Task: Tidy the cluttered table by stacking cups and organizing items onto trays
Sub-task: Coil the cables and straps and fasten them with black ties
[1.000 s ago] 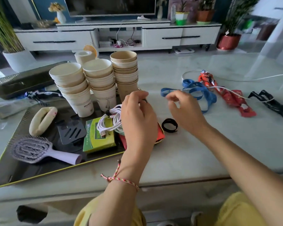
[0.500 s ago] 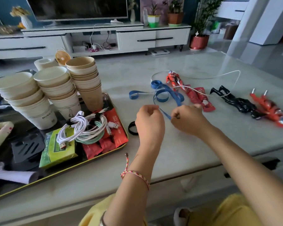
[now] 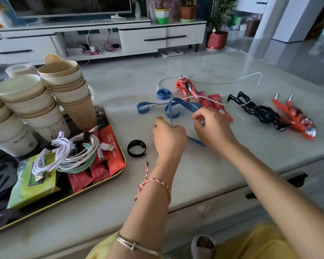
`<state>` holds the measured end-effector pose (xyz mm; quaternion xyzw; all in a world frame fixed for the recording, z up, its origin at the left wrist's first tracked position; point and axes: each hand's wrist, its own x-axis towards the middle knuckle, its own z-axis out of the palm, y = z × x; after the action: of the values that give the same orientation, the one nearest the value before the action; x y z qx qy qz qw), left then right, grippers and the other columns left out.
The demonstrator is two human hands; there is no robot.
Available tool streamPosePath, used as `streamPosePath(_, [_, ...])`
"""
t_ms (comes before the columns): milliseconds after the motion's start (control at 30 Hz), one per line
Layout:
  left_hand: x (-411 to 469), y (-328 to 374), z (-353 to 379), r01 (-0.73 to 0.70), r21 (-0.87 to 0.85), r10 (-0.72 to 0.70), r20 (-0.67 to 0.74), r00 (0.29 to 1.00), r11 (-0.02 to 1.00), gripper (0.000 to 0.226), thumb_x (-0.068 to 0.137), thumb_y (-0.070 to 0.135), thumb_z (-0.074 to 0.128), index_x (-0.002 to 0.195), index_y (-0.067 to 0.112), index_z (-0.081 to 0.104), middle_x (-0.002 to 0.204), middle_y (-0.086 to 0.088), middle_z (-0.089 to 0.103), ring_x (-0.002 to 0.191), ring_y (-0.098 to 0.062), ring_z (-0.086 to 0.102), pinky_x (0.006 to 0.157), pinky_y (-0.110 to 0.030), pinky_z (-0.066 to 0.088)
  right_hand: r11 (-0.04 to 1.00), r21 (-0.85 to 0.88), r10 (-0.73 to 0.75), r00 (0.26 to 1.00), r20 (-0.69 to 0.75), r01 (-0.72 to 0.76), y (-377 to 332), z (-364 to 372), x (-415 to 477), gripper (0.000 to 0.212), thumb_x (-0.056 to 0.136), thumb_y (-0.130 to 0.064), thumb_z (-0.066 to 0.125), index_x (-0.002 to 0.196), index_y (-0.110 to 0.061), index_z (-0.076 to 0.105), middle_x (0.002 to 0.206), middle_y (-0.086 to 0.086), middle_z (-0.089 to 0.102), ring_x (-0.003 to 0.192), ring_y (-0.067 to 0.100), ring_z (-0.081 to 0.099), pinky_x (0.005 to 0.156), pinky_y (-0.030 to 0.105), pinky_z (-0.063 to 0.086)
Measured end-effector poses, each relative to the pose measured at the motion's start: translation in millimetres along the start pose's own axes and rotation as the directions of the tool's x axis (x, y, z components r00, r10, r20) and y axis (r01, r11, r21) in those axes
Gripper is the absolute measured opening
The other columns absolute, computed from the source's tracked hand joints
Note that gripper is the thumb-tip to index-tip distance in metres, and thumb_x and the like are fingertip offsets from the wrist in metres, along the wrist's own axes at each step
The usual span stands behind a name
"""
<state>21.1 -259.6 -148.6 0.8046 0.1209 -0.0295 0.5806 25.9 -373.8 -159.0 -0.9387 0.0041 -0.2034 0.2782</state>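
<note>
Room: glossy grey tile floor [image 3: 297, 58]. Long white TV cabinet [image 3: 144, 37] w/ dark handles along the far wall, TV [image 3: 69, 4] on top, potted plants beside it incl. one in a ribbed red pot [image 3: 216, 40] on the floor. Table [image 3: 204, 174]: pale marble-look top, shiny, w/ window glare at the far right. Black tray [image 3: 45, 207] w/ yellow rim sits at the table's left; on it are stacked paper cups, a brown stack [image 3: 73, 90] and white stacks [image 3: 32, 105], in front of them a green box [image 3: 32, 186], red packets [image 3: 105, 161] and coiled white and mint USB cables [image 3: 69, 152]. Off the tray, mid-table, left hand [image 3: 168, 139] and right hand [image 3: 213, 128] are close together but not touching, each w/ fingers curled and pinching the blue ribbon [image 3: 176, 107], which loops away across the tabletop. Past the hands, 3 action figures lie flat: red [image 3: 185, 86], black [image 3: 258, 111], red [image 3: 295, 118]. A white cable [image 3: 232, 81] trails over them and over 2 red sachets [image 3: 217, 103]. A small black strap loop [image 3: 137, 148] lies between the tray and the left hand.
</note>
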Motion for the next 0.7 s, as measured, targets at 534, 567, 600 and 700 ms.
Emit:
streamPosePath(534, [20, -4, -14, 0.117, -0.221, -0.102, 0.077, 0.992, 0.968, 0.028, 0.083, 0.002, 0.04, 0.06, 0.019, 0.042, 0.086, -0.009, 0.056, 0.074, -0.021, 0.042, 0.056, -0.024, 0.035, 0.955, -0.25, 0.12, 0.98, -0.16, -0.158, -1, 32, 41, 0.042, 0.086, -0.009, 0.05, 0.128, -0.01, 0.048, 0.124, 0.014, 0.052, 0.117, 0.033, 0.042, 0.093, 0.04, 0.031])
streamPosePath(567, [20, -3, -15, 0.113, -0.227, -0.099, 0.072, 0.992, 0.967, 0.028, 0.083, 0.002, 0.041, 0.06, 0.019, 0.043, 0.087, -0.009, 0.057, 0.074, -0.021, 0.043, 0.055, -0.023, 0.035, 0.941, -0.303, 0.124, 0.986, -0.112, -0.153, 2, 32, 42, 0.043, 0.087, -0.01, 0.05, 0.129, -0.011, 0.046, 0.126, 0.014, 0.051, 0.12, 0.033, 0.04, 0.095, 0.041, 0.029])
streamPosePath(600, [19, -3, -15, 0.107, -0.231, -0.094, 0.067, 0.993, 0.967, 0.027, 0.083, 0.003, 0.041, 0.061, 0.019, 0.044, 0.089, -0.008, 0.058, 0.074, -0.023, 0.045, 0.056, -0.023, 0.036, 0.938, -0.315, 0.13, 0.989, -0.075, -0.147, 4, 32, 42, 0.038, 0.088, -0.011, 0.05, 0.126, -0.011, 0.05, 0.124, 0.014, 0.052, 0.12, 0.032, 0.04, 0.095, 0.041, 0.029])
streamPosePath(700, [16, -1, -15, 0.066, -0.234, -0.056, 0.049, 0.997, 0.97, 0.026, 0.082, 0.003, 0.041, 0.066, 0.023, 0.045, 0.091, -0.007, 0.06, 0.077, -0.025, 0.05, 0.064, -0.024, 0.039, 0.961, -0.271, 0.041, 0.996, -0.076, -0.06, 8, 31, 38, 0.012, 0.087, -0.009, 0.052, 0.092, -0.004, 0.062, 0.101, 0.018, 0.056, 0.103, 0.035, 0.049, 0.077, 0.035, 0.03])
